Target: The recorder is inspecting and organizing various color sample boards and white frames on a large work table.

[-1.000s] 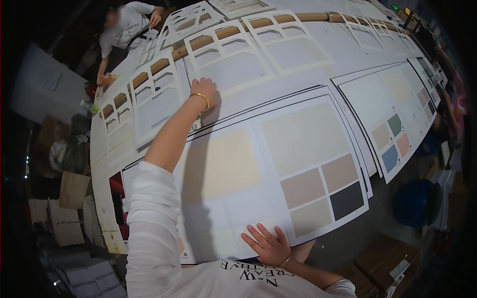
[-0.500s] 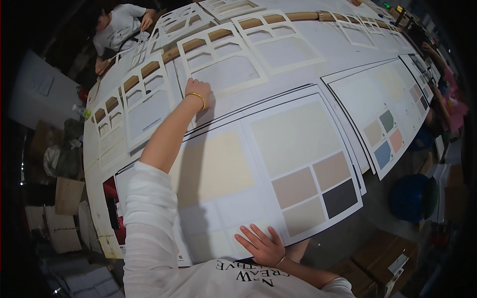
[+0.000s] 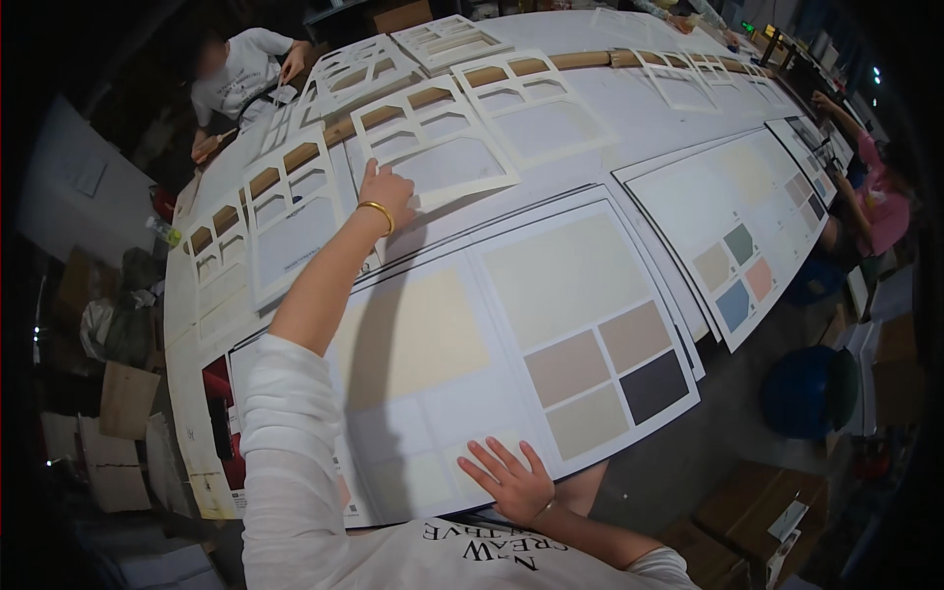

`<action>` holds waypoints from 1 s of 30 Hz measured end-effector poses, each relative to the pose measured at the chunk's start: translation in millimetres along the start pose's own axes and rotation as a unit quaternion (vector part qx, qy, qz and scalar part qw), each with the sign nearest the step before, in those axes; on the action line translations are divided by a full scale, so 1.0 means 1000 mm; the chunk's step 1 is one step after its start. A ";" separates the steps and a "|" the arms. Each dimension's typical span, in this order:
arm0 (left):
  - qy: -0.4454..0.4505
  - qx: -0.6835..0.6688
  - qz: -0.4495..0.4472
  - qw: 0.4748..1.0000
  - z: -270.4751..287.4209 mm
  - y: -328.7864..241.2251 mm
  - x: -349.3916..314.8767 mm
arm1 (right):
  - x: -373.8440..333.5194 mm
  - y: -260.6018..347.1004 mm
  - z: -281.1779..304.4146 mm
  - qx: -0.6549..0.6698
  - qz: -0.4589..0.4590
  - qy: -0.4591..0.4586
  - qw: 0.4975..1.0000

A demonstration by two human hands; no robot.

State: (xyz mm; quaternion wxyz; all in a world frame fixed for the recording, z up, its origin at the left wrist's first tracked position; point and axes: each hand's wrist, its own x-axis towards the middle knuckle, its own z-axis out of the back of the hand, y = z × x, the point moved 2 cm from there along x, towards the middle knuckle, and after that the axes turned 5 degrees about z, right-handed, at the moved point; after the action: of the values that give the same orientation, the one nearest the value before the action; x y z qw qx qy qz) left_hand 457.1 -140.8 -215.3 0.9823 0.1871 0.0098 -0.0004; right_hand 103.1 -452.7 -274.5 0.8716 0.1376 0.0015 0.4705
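My left hand (image 3: 390, 199), with a gold bangle at the wrist, is closed on the lower left side of a white cut-out frame (image 3: 462, 189). This frame has one large opening and smaller ones above it, and its near edge stands slightly off the surface. Closer to me lies a large colour sample board (image 3: 506, 359) with cream, beige, taupe and dark grey blocks. My right hand (image 3: 513, 484) rests flat on the board's near edge, fingers spread. Similar white frames lie on both sides, one to the left (image 3: 258, 258) and one to the right (image 3: 551, 149).
Another stack of sample boards (image 3: 723, 295) lies to the right on the white table (image 3: 182, 423). A brown strip (image 3: 575, 61) runs beneath the frames. One co-worker (image 3: 246, 74) is at the far left, another (image 3: 880, 197) at the right. A blue drum (image 3: 801, 393) and cardboard boxes (image 3: 757, 511) stand on the floor.
The near edge of the frame at my left hand has risen a little, and my index finger reaches further forward along its side. My right hand stays flat on the board. The view has shifted slightly.
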 end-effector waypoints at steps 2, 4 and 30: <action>-0.025 -0.017 0.008 1.000 0.016 0.006 0.000 | 0.000 0.000 0.000 -0.011 0.002 -0.005 1.000; -0.025 -0.098 0.024 0.995 0.045 0.017 -0.003 | 0.003 -0.002 0.006 0.001 0.005 0.018 1.000; 0.043 -0.562 -0.179 0.806 0.276 0.128 -0.303 | 0.120 -0.033 0.184 -0.224 0.127 -0.411 0.875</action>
State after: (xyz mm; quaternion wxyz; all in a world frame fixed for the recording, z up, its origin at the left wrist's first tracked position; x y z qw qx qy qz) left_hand 159.6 -124.3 94.1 0.8967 -0.4031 0.0836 -0.1624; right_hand 221.7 -415.3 -90.0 0.7342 0.1186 -0.4793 0.4660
